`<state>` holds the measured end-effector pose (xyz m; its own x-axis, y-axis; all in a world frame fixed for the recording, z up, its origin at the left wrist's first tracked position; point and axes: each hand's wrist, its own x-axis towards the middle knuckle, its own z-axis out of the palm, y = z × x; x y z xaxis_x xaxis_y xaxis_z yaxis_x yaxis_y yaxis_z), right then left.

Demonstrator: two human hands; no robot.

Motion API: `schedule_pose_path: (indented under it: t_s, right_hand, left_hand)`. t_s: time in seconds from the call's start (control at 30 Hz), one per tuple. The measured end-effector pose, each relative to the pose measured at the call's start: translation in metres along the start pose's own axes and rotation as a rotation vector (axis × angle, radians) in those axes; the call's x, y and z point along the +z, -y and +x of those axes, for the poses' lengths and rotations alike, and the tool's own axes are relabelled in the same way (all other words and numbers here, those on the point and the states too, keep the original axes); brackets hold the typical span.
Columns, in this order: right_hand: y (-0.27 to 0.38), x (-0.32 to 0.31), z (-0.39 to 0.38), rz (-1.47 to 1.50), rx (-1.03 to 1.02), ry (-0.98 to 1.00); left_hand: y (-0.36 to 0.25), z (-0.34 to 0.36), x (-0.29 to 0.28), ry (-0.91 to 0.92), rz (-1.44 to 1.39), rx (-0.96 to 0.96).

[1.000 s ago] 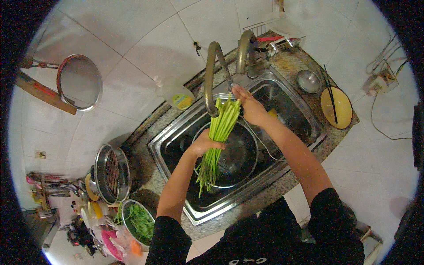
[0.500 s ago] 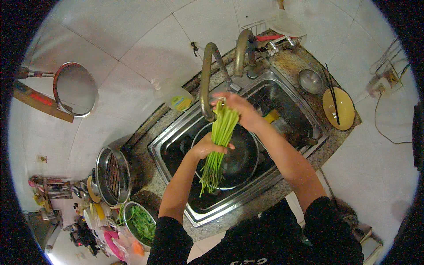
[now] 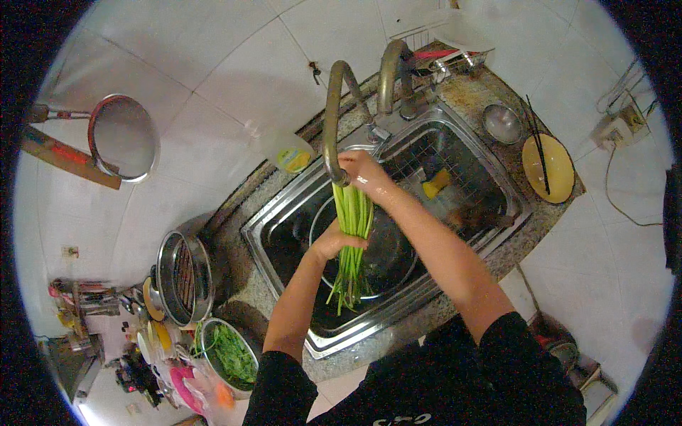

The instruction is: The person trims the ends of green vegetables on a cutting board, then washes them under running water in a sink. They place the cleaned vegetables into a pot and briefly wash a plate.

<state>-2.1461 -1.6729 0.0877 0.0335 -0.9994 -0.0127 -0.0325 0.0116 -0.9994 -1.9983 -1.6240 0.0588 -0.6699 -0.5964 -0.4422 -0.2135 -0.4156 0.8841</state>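
A bunch of long green vegetable stems point(image 3: 353, 213), darker and thinner toward its lower end, hangs over the sink's left basin. My left hand point(image 3: 338, 241) is wrapped round its middle. At its top end, right by the spout of the curved tap point(image 3: 332, 121), my right hand point(image 3: 364, 174) is closed over the stem ends. Part of those fingers is hidden behind the spout. Beneath the bunch, a large round pan point(image 3: 389, 259) sits in the basin.
The right basin has a wire rack and a yellow sponge-like item point(image 3: 435, 183). A yellow bowl point(image 3: 550, 174) with dark chopsticks and a small metal bowl point(image 3: 501, 123) stand to the right. At left are a steel pot point(image 3: 206, 284) and a bowl of leafy greens point(image 3: 233, 356).
My right hand has closed over the top ends of the stems and come down and left, close to the spout. The bunch now hangs more upright; my left hand keeps its grip.
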Motion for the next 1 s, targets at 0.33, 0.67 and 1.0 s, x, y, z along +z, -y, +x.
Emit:
schedule_pose_path:
  t_s: [0.33, 0.67, 1.0]
  right_hand:
    - [-0.001, -0.004, -0.011, -0.143, -0.204, -0.205]
    - [-0.052, -0.076, -0.033, 0.61, 0.155, -0.278]
    - [-0.075, 0.015, -0.069, 1.009, 0.139, -0.033]
  left_hand:
    - [0.001, 0.009, -0.004, 0.03, 0.025, 0.0]
    - [-0.002, 0.018, -0.017, 0.087, -0.1, 0.002]
    - [-0.021, 0.035, 0.005, 0.051, 0.568, 0.153]
